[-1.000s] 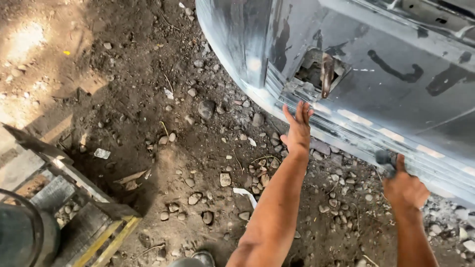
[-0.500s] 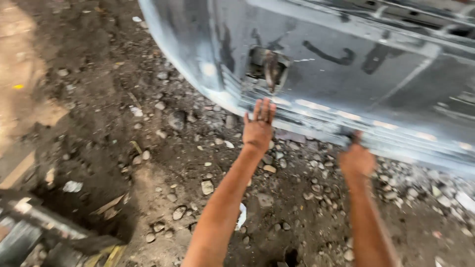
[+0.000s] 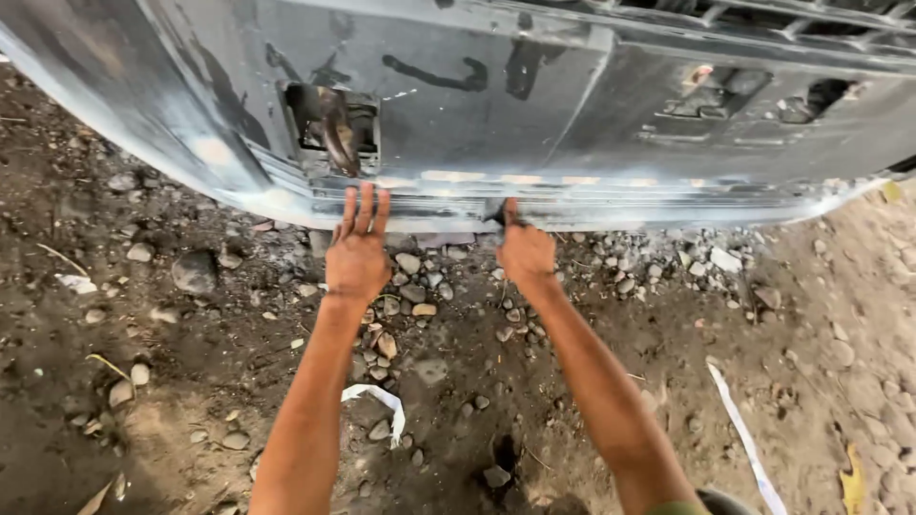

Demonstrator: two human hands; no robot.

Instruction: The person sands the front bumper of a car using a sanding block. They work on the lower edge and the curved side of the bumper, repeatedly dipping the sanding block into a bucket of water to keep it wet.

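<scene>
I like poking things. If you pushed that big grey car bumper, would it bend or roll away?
The grey bumper looks long and broad, so it would probably flex a little, not roll. The left hand lies flat against its lower edge, likely steadying it. The right hand grips something small and dark there.

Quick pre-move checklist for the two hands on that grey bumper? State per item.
1. Left hand flat on the bumper lower edge, fingers spread: ok.
2. Right hand closed on a small dark thing against the bumper: ok; what it is, cannot tell.
3. Hook in the square opening apart from the left fingers: ok.
4. Ground below, loose stones and dirt: not ok for footing.
5. White strip under the arms, apart from both hands: ok.
</scene>
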